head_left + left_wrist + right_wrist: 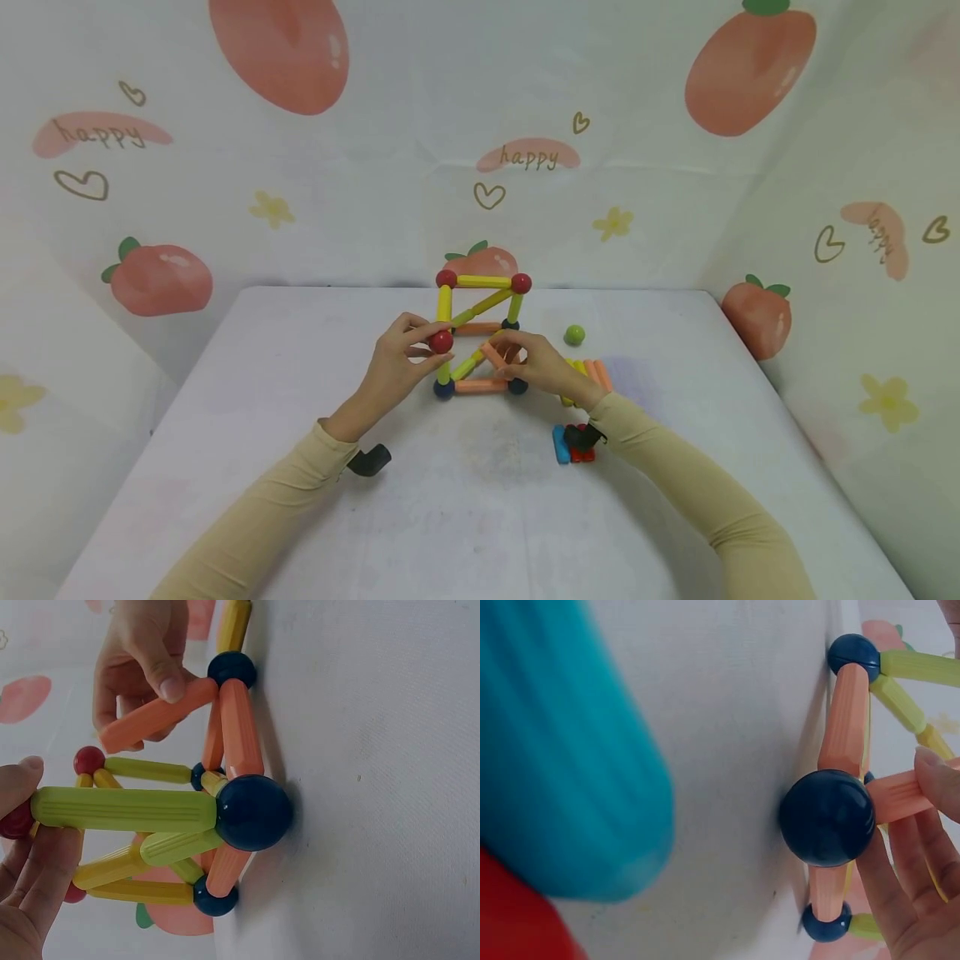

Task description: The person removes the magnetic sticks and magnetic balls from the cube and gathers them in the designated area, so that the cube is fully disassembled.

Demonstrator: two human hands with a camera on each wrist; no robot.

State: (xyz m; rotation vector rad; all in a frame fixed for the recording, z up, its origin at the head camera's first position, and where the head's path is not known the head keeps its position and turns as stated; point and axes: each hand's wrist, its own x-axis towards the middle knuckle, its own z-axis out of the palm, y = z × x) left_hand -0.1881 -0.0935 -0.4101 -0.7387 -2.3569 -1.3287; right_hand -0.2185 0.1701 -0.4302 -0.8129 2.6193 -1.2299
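Observation:
A box-like frame of magnetic rods and balls stands on the table. Dark blue balls form its lower corners, joined by orange rods [482, 386]; red balls and yellow rods [483, 282] make up the top. My left hand [397, 358] pinches the red ball [441, 341] at the near left top corner, above a light green rod [124, 808]. With thumb and fingers, my right hand [542, 363] holds a slanting orange rod [159, 715]. That rod's lower end meets the dark blue ball [827, 817] at the near right corner.
A green ball [574, 335] lies right of the frame. Nearer, yellow and orange rods [602, 375] sit in a row, partly behind the right wrist. Blue [561, 445] and red rods [582, 456] lie in front of them. A printed cloth [405, 167] hangs behind the table.

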